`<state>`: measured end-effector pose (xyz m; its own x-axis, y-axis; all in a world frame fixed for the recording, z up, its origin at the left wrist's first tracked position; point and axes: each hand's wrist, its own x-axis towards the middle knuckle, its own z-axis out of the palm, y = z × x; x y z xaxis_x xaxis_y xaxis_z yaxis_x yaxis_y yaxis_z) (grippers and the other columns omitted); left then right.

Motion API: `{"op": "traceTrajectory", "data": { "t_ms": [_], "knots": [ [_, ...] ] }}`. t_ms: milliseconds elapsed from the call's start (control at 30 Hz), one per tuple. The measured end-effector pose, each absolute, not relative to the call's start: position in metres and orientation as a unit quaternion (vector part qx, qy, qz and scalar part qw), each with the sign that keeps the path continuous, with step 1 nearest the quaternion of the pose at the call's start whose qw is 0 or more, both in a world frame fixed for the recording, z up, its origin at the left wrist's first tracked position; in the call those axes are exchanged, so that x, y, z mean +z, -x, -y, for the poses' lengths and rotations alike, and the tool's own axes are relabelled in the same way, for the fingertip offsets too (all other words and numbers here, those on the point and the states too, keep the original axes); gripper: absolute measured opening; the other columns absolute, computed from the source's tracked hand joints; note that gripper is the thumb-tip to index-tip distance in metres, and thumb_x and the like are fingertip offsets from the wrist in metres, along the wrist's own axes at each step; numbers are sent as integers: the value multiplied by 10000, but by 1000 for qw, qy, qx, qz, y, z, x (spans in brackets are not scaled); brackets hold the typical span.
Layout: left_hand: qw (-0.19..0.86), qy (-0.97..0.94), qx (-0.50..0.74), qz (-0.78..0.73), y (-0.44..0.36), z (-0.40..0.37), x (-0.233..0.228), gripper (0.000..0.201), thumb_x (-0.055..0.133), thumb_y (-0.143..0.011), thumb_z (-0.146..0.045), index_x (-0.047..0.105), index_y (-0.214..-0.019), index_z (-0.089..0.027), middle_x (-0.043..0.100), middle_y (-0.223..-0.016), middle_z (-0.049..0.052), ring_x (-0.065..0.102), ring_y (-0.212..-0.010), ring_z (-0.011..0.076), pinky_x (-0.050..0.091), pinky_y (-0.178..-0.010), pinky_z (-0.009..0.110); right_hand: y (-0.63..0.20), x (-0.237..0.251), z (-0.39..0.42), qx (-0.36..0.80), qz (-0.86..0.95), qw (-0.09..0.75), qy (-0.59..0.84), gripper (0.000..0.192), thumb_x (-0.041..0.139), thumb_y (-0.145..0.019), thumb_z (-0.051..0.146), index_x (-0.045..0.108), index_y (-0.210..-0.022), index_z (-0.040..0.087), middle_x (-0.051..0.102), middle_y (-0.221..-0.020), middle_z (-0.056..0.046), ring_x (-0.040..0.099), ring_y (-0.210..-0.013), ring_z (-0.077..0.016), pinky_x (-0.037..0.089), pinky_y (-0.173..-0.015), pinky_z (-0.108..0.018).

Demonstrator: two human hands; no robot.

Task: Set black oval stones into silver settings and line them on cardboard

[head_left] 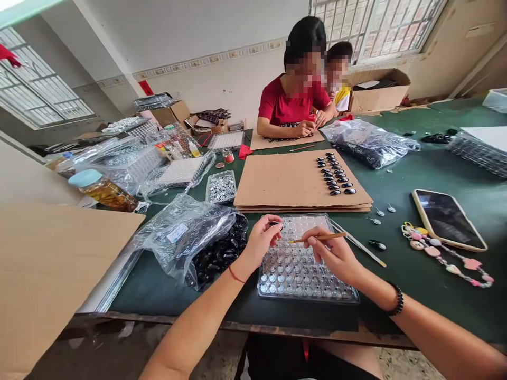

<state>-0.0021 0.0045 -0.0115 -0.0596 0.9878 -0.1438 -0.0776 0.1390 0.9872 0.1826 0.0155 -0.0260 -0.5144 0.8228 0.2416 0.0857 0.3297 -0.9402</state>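
Fingers of the left hand (pixel 262 241) pinched a black piece (pixel 277 225) and those of the right hand (pixel 335 254) a thin stick (pixel 331 236), both over the clear tray (pixel 309 298), where a loose pinch risked dropping the piece.

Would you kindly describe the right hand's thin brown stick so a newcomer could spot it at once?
On the green table, find the clear dimpled tray directly before the wearer. Above it, the right hand holds the thin brown stick, yellowish tip pointing left. Unlike the pale sticks beside the tray, it is brown and held.
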Motion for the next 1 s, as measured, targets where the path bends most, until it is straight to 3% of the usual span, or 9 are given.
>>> {"op": "traceTrajectory", "data": {
  "t_ms": [300,533,667,1000],
  "knots": [
    [574,-412,501,-499,-1,1,-5,210,564,-737,-322,553,-849,-144,534,-607,-20,405,-452,37,316,-429,154,-184,-37,-20,282,842,309,341,274,312,-889,269,500,-708,186,572,-687,-35,511,-574,-137,386,-556,-251],
    [574,-387,497,-523,-2,-3,-6,200,588,-708,-319,562,-809,-148,524,-561,-28,411,-444,46,303,-423,160,-177,-30,-39,250,804,373,389,196,389,-866,266,571,-862,194,629,-794,-44,573,-710,-162,426,-634,-257],
    [569,-390,496,-527,-1,-5,-8,175,578,-720,-303,556,-808,-153,521,-550,-33,401,-438,45,296,-427,162,-171,-33,-51,226,812,362,398,188,410,-859,259,585,-906,206,638,-859,-39,583,-774,-176,432,-680,-266],
    [538,-431,488,-535,-2,-2,-7,188,556,-745,-351,542,-779,-167,514,-547,-39,429,-456,60,342,-446,171,-172,-34,-58,206,814,355,412,187,429,-854,245,597,-932,217,646,-863,-23,589,-735,-161,429,-633,-247]
  ]
}}
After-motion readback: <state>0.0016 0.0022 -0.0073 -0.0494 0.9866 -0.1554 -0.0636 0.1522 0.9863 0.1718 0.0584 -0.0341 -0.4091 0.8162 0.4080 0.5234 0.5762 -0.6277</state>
